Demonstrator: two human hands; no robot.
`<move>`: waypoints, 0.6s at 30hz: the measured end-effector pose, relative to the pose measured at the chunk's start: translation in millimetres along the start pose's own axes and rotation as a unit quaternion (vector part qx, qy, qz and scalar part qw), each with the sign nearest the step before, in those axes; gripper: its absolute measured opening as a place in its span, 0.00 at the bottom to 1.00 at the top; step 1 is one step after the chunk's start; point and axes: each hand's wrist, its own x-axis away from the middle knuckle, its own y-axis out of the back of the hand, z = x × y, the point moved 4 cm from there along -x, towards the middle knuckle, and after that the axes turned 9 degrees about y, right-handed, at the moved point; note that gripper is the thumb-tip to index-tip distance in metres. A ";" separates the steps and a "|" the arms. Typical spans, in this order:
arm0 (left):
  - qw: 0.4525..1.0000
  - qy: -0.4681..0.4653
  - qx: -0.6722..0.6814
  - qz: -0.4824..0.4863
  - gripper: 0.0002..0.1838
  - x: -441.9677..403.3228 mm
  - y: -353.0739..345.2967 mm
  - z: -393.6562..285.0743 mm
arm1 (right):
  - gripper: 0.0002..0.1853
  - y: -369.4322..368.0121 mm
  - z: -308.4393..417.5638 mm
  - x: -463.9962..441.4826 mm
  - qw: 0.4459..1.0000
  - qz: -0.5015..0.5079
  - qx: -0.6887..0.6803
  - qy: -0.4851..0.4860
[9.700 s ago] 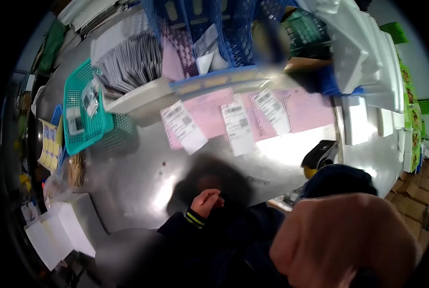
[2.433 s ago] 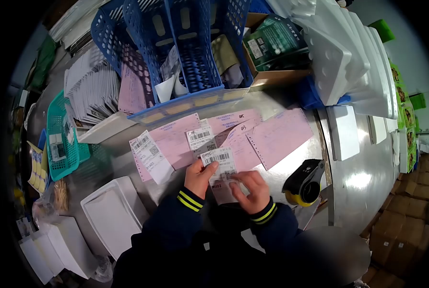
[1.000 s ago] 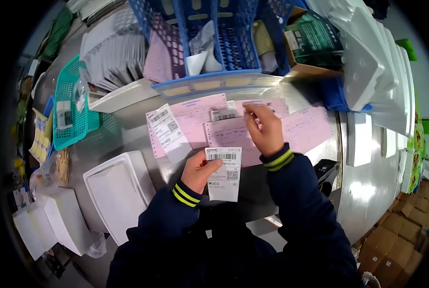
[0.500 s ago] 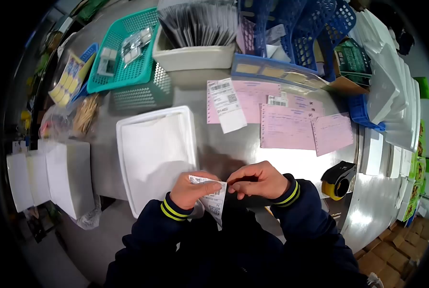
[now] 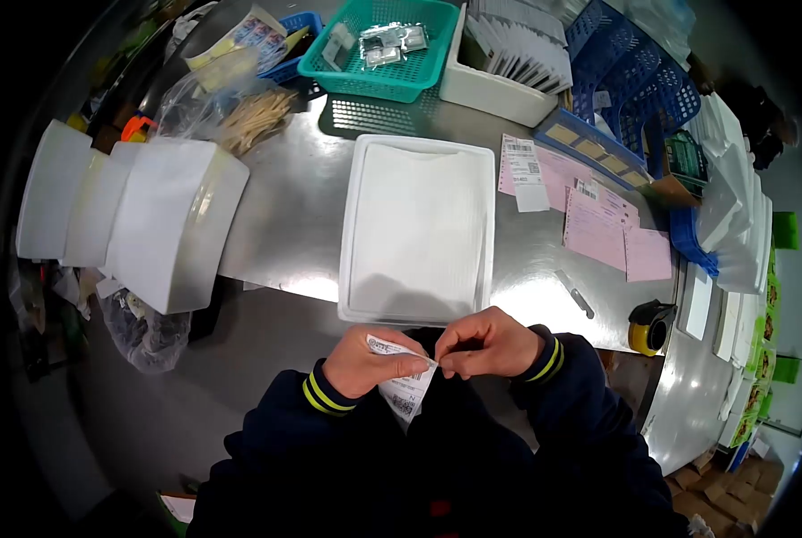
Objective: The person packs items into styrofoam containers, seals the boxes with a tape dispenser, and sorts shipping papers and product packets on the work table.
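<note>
A white paper label (image 5: 407, 394), printed in black with a square code, is held at the near middle of the scene, before the bench's (image 5: 284, 224) near edge. It is tilted and bent, the left hand (image 5: 358, 363) gripping it, the right hand (image 5: 440, 366) pinching its right corner.

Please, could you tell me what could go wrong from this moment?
1. The label is bent between the left hand and the right hand, so it might crease or tear.
2. The white box sits at the table's near edge; an arm could perhaps knock it.
3. The tape dispenser is also near the edge and might fall if bumped.
</note>
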 end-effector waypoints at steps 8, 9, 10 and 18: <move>1.000 -0.022 0.013 0.008 0.08 40.8 19.8 17.3 | 0.07 -44.9 -2.9 -20.1 0.999 0.021 0.031 -0.029; 1.000 -0.023 0.016 0.010 0.08 42.9 21.5 19.6 | 0.07 -47.5 -4.3 -22.4 0.999 0.027 0.025 -0.019; 1.000 -0.022 0.018 0.013 0.08 44.9 22.9 22.1 | 0.07 -50.2 -5.6 -24.4 0.999 0.033 0.018 -0.010; 0.999 -0.021 0.045 0.002 0.08 53.8 26.9 27.5 | 0.06 -58.9 -7.2 -30.4 0.998 0.047 0.019 -0.029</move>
